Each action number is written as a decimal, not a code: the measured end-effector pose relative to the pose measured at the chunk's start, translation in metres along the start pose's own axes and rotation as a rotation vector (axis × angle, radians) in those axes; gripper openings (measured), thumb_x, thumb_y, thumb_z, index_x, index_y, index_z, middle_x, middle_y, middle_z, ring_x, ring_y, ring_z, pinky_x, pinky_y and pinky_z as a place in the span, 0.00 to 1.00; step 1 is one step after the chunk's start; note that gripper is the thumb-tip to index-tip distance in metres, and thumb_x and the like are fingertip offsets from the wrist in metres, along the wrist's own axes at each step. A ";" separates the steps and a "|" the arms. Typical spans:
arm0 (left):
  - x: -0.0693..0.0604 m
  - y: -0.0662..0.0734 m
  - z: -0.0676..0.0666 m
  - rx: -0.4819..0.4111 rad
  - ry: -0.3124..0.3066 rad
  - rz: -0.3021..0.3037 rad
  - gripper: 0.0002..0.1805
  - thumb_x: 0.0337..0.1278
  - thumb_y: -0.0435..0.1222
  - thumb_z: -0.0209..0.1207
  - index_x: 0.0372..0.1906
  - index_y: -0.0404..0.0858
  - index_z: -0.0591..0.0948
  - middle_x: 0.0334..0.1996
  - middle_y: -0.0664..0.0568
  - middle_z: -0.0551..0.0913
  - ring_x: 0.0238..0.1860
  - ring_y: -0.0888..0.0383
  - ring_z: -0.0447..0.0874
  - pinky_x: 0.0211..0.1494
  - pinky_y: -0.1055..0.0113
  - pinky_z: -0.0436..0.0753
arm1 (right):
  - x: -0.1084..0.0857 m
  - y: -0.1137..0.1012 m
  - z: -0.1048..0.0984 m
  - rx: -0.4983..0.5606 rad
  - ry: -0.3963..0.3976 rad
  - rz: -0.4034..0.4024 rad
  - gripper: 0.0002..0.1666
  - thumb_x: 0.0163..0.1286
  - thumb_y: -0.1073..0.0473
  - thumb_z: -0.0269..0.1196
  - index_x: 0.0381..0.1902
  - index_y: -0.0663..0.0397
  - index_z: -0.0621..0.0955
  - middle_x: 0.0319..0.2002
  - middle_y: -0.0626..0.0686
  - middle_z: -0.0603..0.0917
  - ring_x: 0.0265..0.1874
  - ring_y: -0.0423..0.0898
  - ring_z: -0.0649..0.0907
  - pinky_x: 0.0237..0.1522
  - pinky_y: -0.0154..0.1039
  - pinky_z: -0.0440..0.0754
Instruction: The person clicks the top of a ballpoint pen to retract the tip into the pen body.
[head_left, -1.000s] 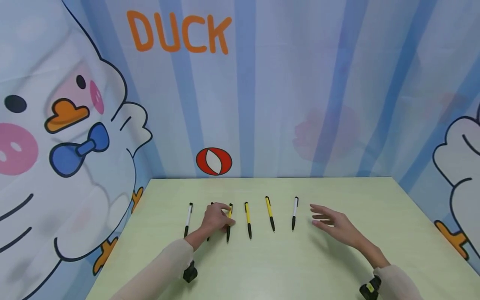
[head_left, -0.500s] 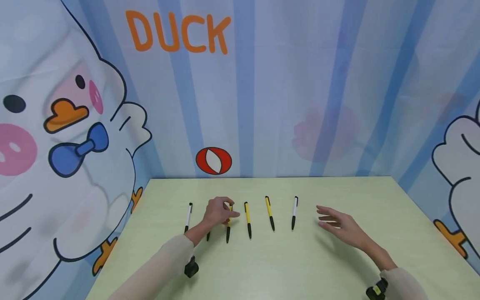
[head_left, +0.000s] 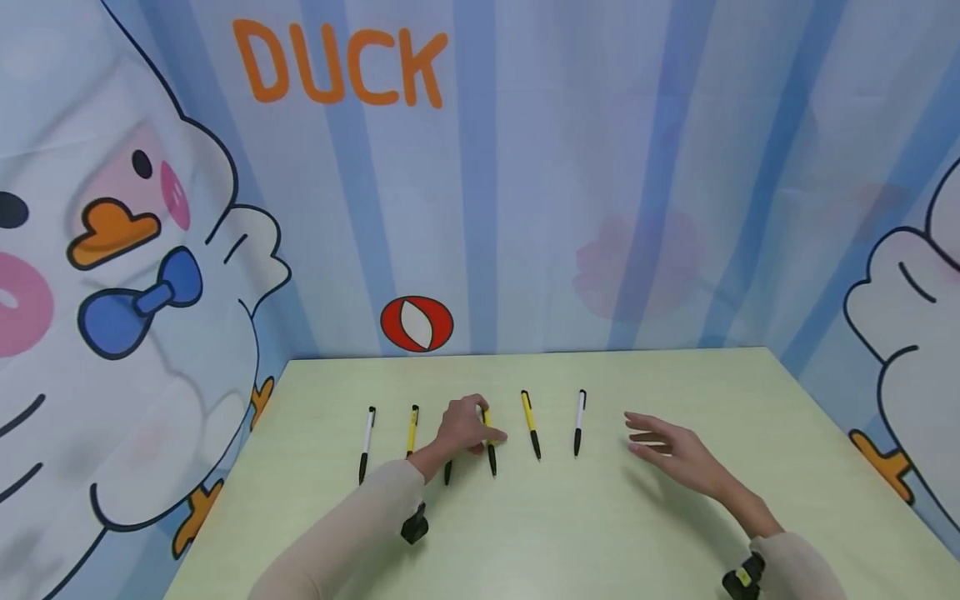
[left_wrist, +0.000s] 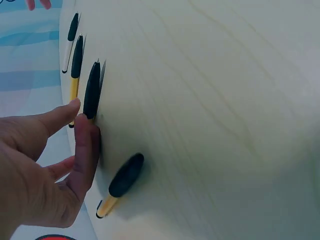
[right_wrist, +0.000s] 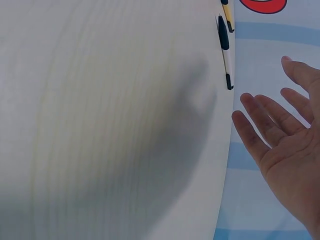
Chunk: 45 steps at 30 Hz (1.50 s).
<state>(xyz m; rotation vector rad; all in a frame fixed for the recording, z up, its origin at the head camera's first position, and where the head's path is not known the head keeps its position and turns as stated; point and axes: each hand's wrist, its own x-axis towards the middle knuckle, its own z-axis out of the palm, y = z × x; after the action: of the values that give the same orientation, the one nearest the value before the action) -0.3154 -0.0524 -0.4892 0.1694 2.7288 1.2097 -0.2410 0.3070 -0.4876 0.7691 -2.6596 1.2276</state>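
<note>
Several pens with black grips lie in a row on the table, roughly parallel. My left hand is over a yellow pen right of the row's middle. Thumb and fingers stand either side of its barrel in the left wrist view, with no clear pinch; the fingers hide part of the pen. Under the left wrist, another pen shows only its dark end. Further left lie a yellow pen and a white pen. My right hand hovers, fingers relaxed, right of the white pen and holds nothing.
Another yellow pen lies between the left hand and the right-hand white pen. The pale table ends at a striped blue curtain printed with ducks. Each wrist wears a small black camera.
My left hand has moved right, from the pen beside it to this yellow pen. The pens keep their places in the row. The view has turned slightly; the right hand stays raised.
</note>
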 end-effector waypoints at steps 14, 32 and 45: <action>0.001 0.012 0.006 0.080 -0.006 -0.005 0.31 0.45 0.28 0.76 0.58 0.32 0.79 0.32 0.42 0.86 0.19 0.53 0.89 0.25 0.70 0.85 | -0.002 -0.001 0.004 0.001 -0.002 0.014 0.27 0.76 0.62 0.61 0.68 0.71 0.73 0.61 0.72 0.80 0.53 0.65 0.85 0.51 0.32 0.88; -0.017 0.018 -0.012 -0.335 -0.132 -0.050 0.31 0.56 0.25 0.65 0.67 0.34 0.74 0.41 0.42 0.84 0.31 0.55 0.89 0.35 0.59 0.92 | 0.012 -0.003 0.011 0.016 -0.023 0.003 0.28 0.76 0.61 0.61 0.69 0.68 0.73 0.63 0.72 0.79 0.54 0.68 0.85 0.53 0.36 0.88; -0.041 0.026 -0.024 -0.535 -0.209 -0.035 0.35 0.61 0.25 0.65 0.74 0.39 0.70 0.44 0.42 0.80 0.41 0.49 0.92 0.41 0.56 0.93 | 0.032 -0.017 0.029 0.039 -0.007 -0.095 0.28 0.75 0.63 0.61 0.70 0.65 0.72 0.63 0.71 0.80 0.54 0.66 0.85 0.53 0.37 0.88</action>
<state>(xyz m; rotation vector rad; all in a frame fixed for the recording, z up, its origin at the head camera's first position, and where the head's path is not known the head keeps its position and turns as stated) -0.2783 -0.0590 -0.4498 0.1694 2.1359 1.7438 -0.2567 0.2639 -0.4851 0.8968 -2.5789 1.2586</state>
